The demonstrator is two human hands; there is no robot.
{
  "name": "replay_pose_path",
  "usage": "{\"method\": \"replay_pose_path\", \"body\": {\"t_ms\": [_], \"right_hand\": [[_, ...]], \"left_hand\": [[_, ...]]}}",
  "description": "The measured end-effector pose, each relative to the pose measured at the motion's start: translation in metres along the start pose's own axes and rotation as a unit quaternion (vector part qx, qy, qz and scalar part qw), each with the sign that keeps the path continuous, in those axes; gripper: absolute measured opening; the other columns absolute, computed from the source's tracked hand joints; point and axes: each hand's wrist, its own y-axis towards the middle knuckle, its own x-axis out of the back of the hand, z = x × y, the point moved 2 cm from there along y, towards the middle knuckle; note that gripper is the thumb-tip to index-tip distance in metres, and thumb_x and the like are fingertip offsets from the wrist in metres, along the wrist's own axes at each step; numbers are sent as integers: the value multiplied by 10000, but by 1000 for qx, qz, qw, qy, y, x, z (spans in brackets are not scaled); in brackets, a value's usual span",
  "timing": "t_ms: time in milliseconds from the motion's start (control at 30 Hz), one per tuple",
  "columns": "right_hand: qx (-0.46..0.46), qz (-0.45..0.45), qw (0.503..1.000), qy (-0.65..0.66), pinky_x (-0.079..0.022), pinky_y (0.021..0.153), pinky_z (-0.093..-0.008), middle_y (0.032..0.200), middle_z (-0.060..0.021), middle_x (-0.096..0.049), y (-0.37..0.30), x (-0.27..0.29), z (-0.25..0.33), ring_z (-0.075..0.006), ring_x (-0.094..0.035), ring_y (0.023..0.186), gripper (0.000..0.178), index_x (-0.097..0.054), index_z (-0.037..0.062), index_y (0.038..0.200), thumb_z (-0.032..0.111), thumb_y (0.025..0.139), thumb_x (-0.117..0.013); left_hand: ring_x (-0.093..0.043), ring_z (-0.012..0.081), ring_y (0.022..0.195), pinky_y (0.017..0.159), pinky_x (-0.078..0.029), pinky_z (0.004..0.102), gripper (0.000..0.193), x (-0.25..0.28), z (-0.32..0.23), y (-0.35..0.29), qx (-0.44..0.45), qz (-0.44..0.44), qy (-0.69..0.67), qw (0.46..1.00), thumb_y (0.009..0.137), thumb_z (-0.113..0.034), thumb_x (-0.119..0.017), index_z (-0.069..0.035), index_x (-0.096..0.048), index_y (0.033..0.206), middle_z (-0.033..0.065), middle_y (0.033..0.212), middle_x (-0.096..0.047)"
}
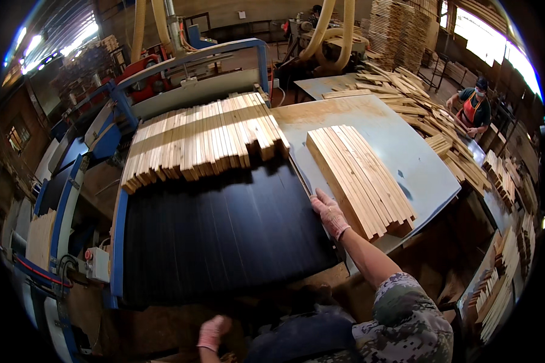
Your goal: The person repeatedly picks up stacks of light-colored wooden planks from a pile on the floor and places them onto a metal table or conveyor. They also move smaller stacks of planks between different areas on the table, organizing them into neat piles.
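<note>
With our right hand [329, 212] flat, fingers together against the slat stack [360, 178], a crooked push could fan the slats off the table [418, 157].

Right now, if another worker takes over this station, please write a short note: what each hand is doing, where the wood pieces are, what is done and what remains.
Right hand, in a pale glove: open, resting against the near end of the flat stack of light wooden slats on the grey metal side table.
Left hand, gloved: low by the body, holding nothing visible.
Done: one batch lies on the side table.
Left: a wide row of light wooden slats waits at the far end of the black conveyor belt.
</note>
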Motion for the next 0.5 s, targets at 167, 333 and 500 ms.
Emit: {"method": "replay_pose_path", "body": {"t_ms": [167,333,500], "right_hand": [[38,40,997,-63,-455,1120,-304,1388,-126,-665,-91,-2,0,-186,-594,1288,667,-409,-43,1611,196,1052,-683],[-177,238,955,27,-593,885,-327,1257,-115,-732,-188,-3,5,-171,-699,1096,647,-472,13,1593,300,1057,-696],[-348,393,838,-152,-572,859,-298,1221,-89,-740,-266,26,-62,-162,-689,1019,652,-516,33,1570,441,1074,-627]], "left_hand": [[-686,313,946,854,-541,438,329,-3,166,55,5,53,561,826,1059,-376,-573,-76,-704,1084,124,1033,-720],[-605,313,1101,952,-491,450,380,-39,168,83,33,111,584,804,1062,-425,-543,-95,-642,1222,115,1202,-640],[-525,314,1257,1051,-441,463,469,-63,176,105,22,179,630,755,1066,-474,-513,-114,-579,1359,106,1370,-560]]}}
